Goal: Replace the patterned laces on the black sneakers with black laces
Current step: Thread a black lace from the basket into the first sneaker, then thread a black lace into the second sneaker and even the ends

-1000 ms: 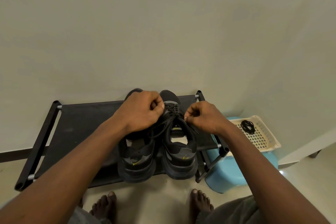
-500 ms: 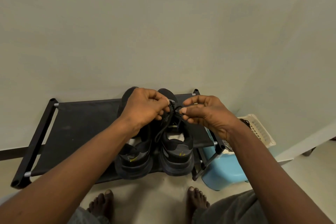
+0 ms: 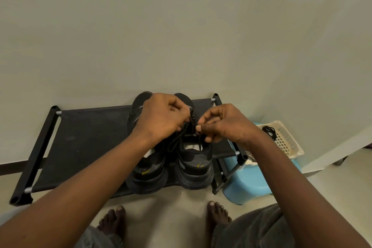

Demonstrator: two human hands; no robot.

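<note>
Black lace [image 3: 174, 142] is pinched in the left grip [image 3: 161, 120] and right grip [image 3: 225, 125] above the centre-frame sneaker [image 3: 196, 164]; tying is judged underway, tightening needed next.

A black rack [image 3: 84, 143] stands on the pale floor [image 3: 173, 213], far edge against the plain wall [image 3: 181, 36]. Its shelf is dark fabric stretched between black tubes with grey joints. A dark skirting strip [image 3: 12, 167] runs along the wall base at left. Right of the rack, touching its frame, sits a blue tub [image 3: 247, 185]. A cream slotted basket [image 3: 285, 139] rests on the tub.
</note>
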